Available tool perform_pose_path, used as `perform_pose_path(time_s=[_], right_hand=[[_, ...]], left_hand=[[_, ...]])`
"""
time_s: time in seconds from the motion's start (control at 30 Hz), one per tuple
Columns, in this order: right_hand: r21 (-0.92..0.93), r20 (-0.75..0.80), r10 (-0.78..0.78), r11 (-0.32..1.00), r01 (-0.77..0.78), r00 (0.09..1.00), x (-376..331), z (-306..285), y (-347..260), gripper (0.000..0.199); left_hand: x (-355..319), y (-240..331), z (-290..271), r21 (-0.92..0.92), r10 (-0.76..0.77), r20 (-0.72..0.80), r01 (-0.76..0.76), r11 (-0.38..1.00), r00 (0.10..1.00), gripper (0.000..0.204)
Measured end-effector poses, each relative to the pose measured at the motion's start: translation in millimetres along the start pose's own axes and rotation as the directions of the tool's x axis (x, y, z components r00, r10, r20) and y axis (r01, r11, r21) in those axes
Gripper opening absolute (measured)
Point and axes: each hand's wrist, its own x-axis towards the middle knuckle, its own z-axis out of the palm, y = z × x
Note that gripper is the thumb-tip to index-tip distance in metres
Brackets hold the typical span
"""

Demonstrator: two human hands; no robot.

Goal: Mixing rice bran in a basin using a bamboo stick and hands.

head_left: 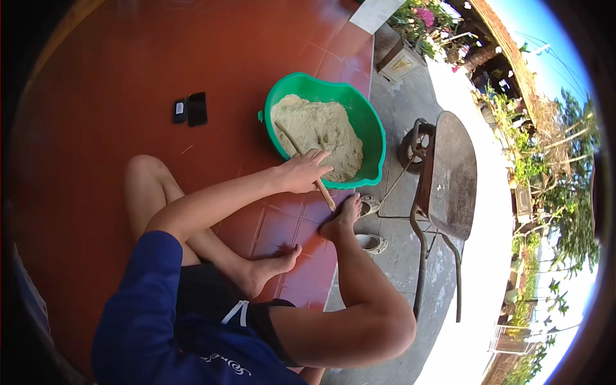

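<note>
My left hand reaches over the near rim of a green plastic basin, closed around a thin wooden stick. One end of the stick rests on pale, crumbly, sand-like material heaped in the basin; its frayed other end sticks out past the rim toward my right foot. The thumb is hidden behind the hand. My right hand does not show; a small patch of skin appears at the lower edge under my thigh, too little to identify.
Two dark phone-like devices lie on the red tiled floor. Right of the basin, a wheelbarrow stands on grey paving with a pair of clogs near it. A planter and flowering plants line the far right.
</note>
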Motion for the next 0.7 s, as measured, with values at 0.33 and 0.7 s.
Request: perform_pose_path(time_s=[0.33, 0.7], right_hand=[[-0.095, 0.124, -0.066, 0.992, 0.078, 0.990, 96, 102, 32, 0.050], [0.808, 0.366, 0.054, 0.476, -0.346, 0.929, 74, 136, 31, 0.035]], left_hand=[[-102, -160, -95, 0.008, -0.039, -0.311, 0.044, 0.999, 0.950, 0.053], [-267, -367, -124, 0.317, -0.967, -0.004, 0.918, 0.239, 0.254, 0.085]])
